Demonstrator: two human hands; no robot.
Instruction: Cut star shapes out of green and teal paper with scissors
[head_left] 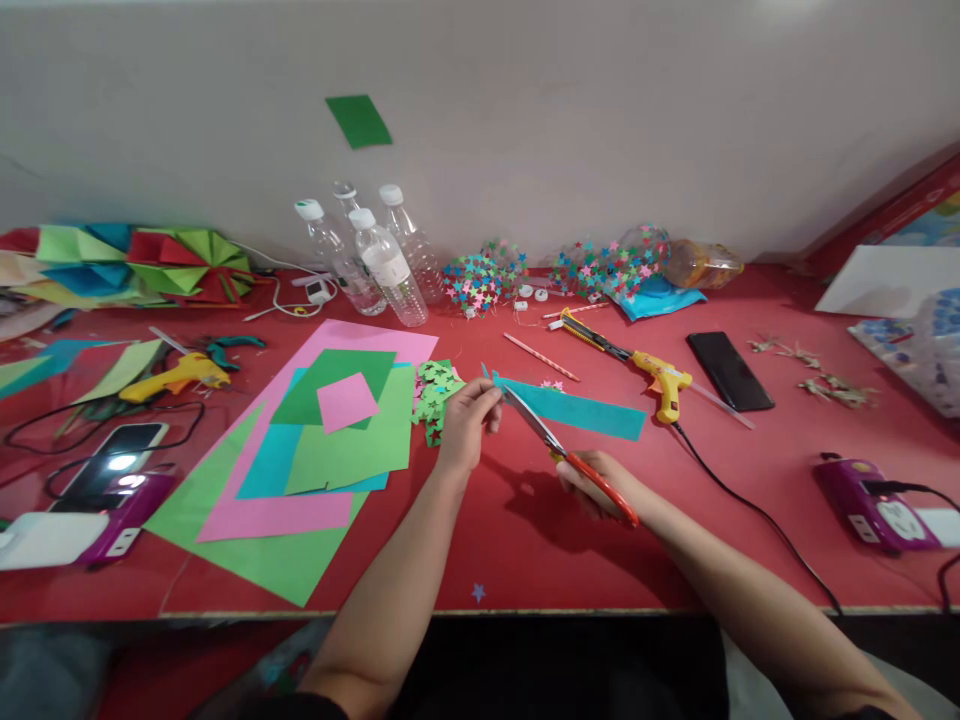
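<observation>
My right hand is closed around the red-handled scissors, whose blades point up and left toward my other hand. My left hand pinches a small piece of teal paper at the blade tips; most of that piece is hidden by the fingers. Just behind the blades lies a long teal paper strip; whether it joins the pinched piece is unclear. Beside my left hand is a pile of green paper stars. A few pink stars sit behind the strip.
Stacked coloured sheets cover the left side. Yellow glue guns lie on both sides, with trailing cords. Bottles stand by the wall. A striped straw, a cutter, a phone and a purple power strip lie around.
</observation>
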